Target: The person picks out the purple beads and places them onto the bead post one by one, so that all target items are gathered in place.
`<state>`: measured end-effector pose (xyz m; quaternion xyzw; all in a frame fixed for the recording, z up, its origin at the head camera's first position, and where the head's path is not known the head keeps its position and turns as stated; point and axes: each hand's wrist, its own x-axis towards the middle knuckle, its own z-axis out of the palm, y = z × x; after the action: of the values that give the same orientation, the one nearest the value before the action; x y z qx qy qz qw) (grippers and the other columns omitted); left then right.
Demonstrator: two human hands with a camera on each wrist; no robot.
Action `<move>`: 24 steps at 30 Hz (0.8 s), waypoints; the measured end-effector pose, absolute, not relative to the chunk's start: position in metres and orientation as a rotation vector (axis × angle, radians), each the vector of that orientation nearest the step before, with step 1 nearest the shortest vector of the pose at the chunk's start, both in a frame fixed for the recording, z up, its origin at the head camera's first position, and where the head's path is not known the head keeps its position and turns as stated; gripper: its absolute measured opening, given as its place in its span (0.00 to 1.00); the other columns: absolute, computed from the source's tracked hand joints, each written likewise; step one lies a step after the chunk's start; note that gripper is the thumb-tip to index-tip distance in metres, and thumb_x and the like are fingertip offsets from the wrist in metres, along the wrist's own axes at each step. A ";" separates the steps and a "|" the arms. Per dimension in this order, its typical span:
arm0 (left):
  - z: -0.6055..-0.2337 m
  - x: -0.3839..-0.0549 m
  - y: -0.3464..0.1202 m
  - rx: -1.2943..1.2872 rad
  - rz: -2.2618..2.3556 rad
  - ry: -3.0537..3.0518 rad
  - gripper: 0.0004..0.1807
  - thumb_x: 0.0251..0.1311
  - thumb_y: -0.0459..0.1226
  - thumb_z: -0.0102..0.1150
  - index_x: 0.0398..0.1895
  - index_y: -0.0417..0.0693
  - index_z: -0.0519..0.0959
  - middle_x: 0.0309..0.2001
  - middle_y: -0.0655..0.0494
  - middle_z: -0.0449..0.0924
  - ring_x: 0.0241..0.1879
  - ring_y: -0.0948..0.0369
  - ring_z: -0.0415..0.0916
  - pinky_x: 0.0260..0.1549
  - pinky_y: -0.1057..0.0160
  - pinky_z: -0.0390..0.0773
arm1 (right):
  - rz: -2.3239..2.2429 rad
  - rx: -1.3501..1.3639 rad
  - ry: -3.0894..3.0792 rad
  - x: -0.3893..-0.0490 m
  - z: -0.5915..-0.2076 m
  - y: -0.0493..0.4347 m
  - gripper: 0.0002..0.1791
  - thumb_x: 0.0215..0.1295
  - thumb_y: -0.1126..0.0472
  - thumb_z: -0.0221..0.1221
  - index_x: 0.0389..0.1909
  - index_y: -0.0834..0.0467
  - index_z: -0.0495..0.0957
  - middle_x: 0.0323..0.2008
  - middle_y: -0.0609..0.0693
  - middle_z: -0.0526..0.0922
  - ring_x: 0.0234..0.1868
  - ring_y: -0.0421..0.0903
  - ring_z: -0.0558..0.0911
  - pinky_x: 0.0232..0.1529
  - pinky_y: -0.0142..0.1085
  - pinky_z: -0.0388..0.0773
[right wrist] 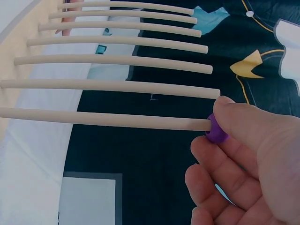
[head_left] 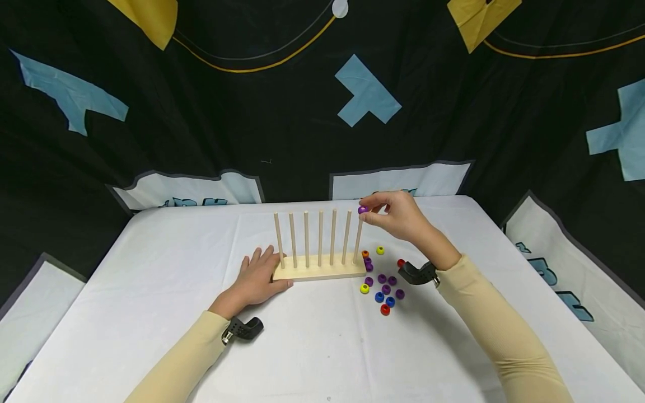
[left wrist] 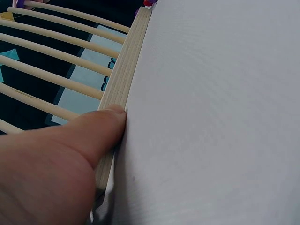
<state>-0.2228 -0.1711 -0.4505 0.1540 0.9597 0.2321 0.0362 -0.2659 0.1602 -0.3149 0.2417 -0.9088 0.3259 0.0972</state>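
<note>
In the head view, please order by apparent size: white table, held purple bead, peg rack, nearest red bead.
1. White table
2. Peg rack
3. Held purple bead and nearest red bead: unranked; they look alike, the purple one partly hidden.

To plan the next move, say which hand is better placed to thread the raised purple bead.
The right hand, I'd judge: it pinches the purple bead at the tip of the end peg, while the left hand touches the wooden base.

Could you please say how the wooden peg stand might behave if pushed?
The stand would probably slide if pushed low, as its base lies flat. Pushed high on its tall pegs, it might tip. The left hand at one end could steady it.
</note>
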 end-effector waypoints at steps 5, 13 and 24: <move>-0.450 -0.222 -0.171 0.469 0.715 2.944 0.39 0.66 0.51 0.61 0.74 0.40 0.65 0.78 0.28 0.52 0.78 0.27 0.42 0.71 0.23 0.42 | 0.968 0.711 -2.707 -0.266 -0.315 0.160 0.16 0.65 0.60 0.69 0.52 0.61 0.86 0.44 0.56 0.90 0.44 0.51 0.82 0.47 0.42 0.77; -0.451 -0.223 -0.171 0.474 0.715 2.946 0.39 0.66 0.51 0.61 0.74 0.41 0.65 0.78 0.28 0.52 0.78 0.27 0.42 0.71 0.23 0.42 | 0.963 0.722 -2.697 -0.265 -0.317 0.161 0.16 0.64 0.60 0.69 0.50 0.62 0.86 0.43 0.56 0.91 0.43 0.51 0.83 0.47 0.45 0.78; -0.452 -0.224 -0.172 0.479 0.717 2.946 0.38 0.66 0.51 0.61 0.74 0.41 0.65 0.78 0.28 0.51 0.78 0.27 0.42 0.71 0.23 0.42 | 0.950 0.735 -2.696 -0.263 -0.319 0.163 0.15 0.63 0.60 0.69 0.49 0.61 0.87 0.41 0.55 0.91 0.43 0.50 0.83 0.45 0.41 0.77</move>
<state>-0.2238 -0.1717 -0.4520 0.1559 0.9591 0.2334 0.0359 -0.2630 0.1634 -0.3188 0.2480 -0.9093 0.3204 0.0949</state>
